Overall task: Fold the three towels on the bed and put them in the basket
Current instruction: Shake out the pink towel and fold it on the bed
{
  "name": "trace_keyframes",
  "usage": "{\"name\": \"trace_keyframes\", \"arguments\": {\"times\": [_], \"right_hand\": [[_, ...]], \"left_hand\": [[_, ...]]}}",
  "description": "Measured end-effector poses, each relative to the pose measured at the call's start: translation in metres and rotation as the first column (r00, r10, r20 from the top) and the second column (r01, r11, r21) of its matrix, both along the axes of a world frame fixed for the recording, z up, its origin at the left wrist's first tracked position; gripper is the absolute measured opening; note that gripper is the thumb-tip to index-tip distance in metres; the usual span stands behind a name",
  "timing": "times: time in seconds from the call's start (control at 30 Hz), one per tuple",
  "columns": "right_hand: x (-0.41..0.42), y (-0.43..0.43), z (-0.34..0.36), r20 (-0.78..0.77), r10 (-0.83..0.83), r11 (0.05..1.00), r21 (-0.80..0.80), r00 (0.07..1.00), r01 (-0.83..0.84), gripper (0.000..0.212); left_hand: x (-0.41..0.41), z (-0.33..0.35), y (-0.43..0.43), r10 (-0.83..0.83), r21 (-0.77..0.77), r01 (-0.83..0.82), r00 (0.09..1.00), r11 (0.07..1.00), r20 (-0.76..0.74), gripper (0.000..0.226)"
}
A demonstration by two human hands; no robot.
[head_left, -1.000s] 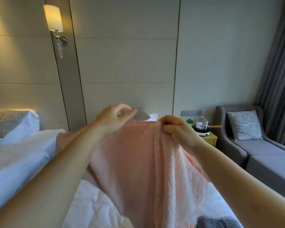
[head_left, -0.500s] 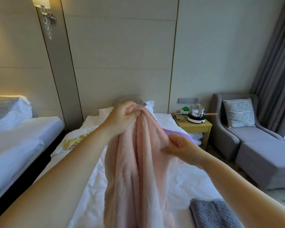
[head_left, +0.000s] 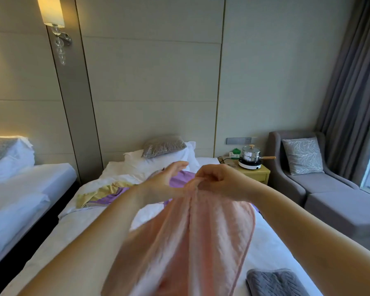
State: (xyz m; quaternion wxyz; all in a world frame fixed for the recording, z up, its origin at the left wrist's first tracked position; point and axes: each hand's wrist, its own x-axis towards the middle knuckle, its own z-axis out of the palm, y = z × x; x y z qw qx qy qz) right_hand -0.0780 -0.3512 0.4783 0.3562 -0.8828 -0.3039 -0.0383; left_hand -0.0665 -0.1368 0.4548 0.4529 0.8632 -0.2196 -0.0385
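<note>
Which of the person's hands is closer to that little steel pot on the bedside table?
Right. The right hand, pinching the pink towel, sits in front of the pot, slightly to its left; the open left hand is farther to the left.

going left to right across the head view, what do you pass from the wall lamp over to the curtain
wall lamp → left hand → right hand → pot → cushion → curtain
</note>
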Motion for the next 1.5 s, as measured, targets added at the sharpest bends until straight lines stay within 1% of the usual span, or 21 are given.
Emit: {"name": "trace_keyframes", "arguments": {"times": [0.03, 0.1, 0.13, 0.2, 0.27, 0.3, 0.33, 0.4, 0.47, 0.53, 0.7, 0.83, 0.93, 1.03, 1.07, 1.2, 1.23, 1.3, 1.33, 1.4, 1.5], "right_hand": [[-0.001, 0.005, -0.001, 0.002, 0.016, 0.999, -0.033, 1.000, -0.015, 0.013], [-0.001, 0.008, -0.002, 0.015, 0.020, 0.999, -0.035, 1.000, -0.019, 0.008], [-0.001, 0.005, -0.003, 0.014, 0.012, 1.000, -0.016, 1.000, -0.012, 0.005], [-0.001, -0.004, -0.007, -0.010, -0.007, 1.000, 0.005, 1.000, 0.007, 0.006], [-0.001, -0.014, -0.016, -0.060, -0.037, 0.999, -0.035, 0.998, 0.035, 0.016], [-0.001, -0.019, -0.021, -0.078, -0.057, 0.996, -0.076, 0.995, 0.051, 0.019], [-0.002, -0.024, -0.025, -0.079, -0.078, 0.992, -0.108, 0.994, 0.069, 0.019], [-0.002, -0.031, -0.028, -0.055, -0.127, 0.990, -0.063, 0.990, 0.124, 0.011], [-0.002, -0.035, -0.023, -0.047, -0.163, 0.979, 0.119, 0.985, 0.168, 0.002], [-0.002, -0.030, -0.013, -0.023, -0.176, 0.954, 0.243, 0.984, 0.177, 0.006], [-0.001, 0.000, 0.012, 0.032, -0.186, 0.933, 0.319, 0.982, 0.166, 0.012], [-0.002, 0.021, 0.031, 0.125, -0.235, 0.936, 0.296, 0.964, 0.190, 0.012], [-0.005, 0.030, 0.039, 0.140, -0.254, 0.947, 0.237, 0.957, 0.217, 0.007], [-0.008, 0.036, 0.037, 0.165, -0.294, 0.946, 0.191, 0.942, 0.262, 0.008], [-0.009, 0.038, 0.035, 0.173, -0.315, 0.940, 0.192, 0.933, 0.282, 0.010], [-0.015, 0.040, 0.028, 0.167, -0.424, 0.897, 0.214, 0.890, 0.387, 0.019], [-0.017, 0.037, 0.027, 0.157, -0.440, 0.892, 0.192, 0.884, 0.409, 0.025], [-0.023, 0.031, 0.025, 0.125, -0.455, 0.888, 0.140, 0.882, 0.438, 0.037], [-0.026, 0.028, 0.023, 0.115, -0.457, 0.889, 0.103, 0.882, 0.447, 0.036], [-0.029, 0.021, 0.018, 0.067, -0.438, 0.899, 0.043, 0.896, 0.436, 0.021], [-0.035, 0.004, 0.010, -0.126, -0.323, 0.938, 0.088, 0.938, 0.335, 0.012]], "left_hand": [[-0.001, -0.005, -0.006, -0.040, 0.008, 0.040, 0.999, 0.999, 0.010, 0.059], [-0.003, -0.010, -0.012, -0.078, 0.028, 0.077, 0.997, 0.997, 0.017, 0.028], [-0.005, -0.010, -0.012, -0.073, 0.072, 0.069, 0.996, 0.995, 0.047, 0.021], [-0.007, -0.012, -0.010, -0.059, 0.115, 0.045, 0.990, 0.992, 0.127, 0.027], [-0.010, -0.011, -0.008, -0.025, 0.002, 0.025, 0.985, 1.000, 0.168, 0.018], [-0.009, -0.010, -0.007, 0.000, -0.073, 0.014, 0.981, 0.997, 0.192, 0.020], [-0.009, -0.008, -0.005, 0.028, -0.141, 0.004, 0.975, 0.990, 0.220, 0.023], [-0.010, -0.005, 0.001, 0.073, -0.217, -0.023, 0.972, 0.976, 0.223, 0.012], [-0.012, -0.006, 0.008, 0.078, -0.247, -0.022, 0.973, 0.969, 0.218, 0.017], [-0.015, -0.006, 0.013, 0.069, -0.257, -0.016, 0.978, 0.966, 0.198, 0.022], [-0.015, -0.006, 0.026, 0.109, -0.299, -0.041, 0.970, 0.953, 0.216, 0.018], [-0.015, -0.006, 0.039, 0.105, -0.323, -0.015, 0.960, 0.946, 0.261, 0.013], [-0.016, -0.004, 0.051, 0.077, -0.324, 0.012, 0.963, 0.946, 0.260, 0.009], [-0.017, -0.006, 0.057, 0.065, -0.351, 0.015, 0.974, 0.936, 0.216, 0.032], [-0.017, -0.007, 0.055, 0.058, -0.351, 0.019, 0.976, 0.936, 0.208, 0.034], [-0.016, -0.018, 0.046, -0.043, -0.369, 0.114, 0.980, 0.923, 0.196, 0.006], [-0.015, -0.021, 0.046, -0.060, -0.384, 0.128, 0.981, 0.914, 0.183, 0.006], [-0.012, -0.026, 0.047, -0.041, -0.392, 0.111, 0.982, 0.913, 0.184, 0.019], [-0.011, -0.027, 0.047, -0.019, -0.391, 0.092, 0.983, 0.916, 0.185, 0.024], [-0.009, -0.031, 0.042, -0.008, -0.417, 0.087, 0.982, 0.905, 0.187, 0.032], [-0.008, -0.033, 0.030, -0.013, -0.483, 0.095, 0.985, 0.871, 0.171, 0.038]]}}
